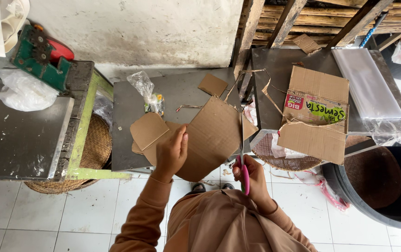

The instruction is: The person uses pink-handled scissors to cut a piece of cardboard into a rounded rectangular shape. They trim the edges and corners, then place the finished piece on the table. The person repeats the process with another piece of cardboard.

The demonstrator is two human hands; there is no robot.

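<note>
We grip the brown cardboard sheet (212,137) with our left hand (171,151), fingers folded over its near-left edge, so the sheet spreads up and to the right of that hand. Our right hand (252,179) is closed around the pink-handled scissors (244,161), whose blades run straight away from it along the sheet's right edge. The sheet lies between both hands, touching each, the left hand resting further up it.

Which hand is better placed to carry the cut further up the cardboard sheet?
Right. The right hand already grips the pink-handled scissors, their blades lying along the edge of the cardboard sheet. The left hand is busy pinning the sheet down, so it probably suits steadying better.
</note>
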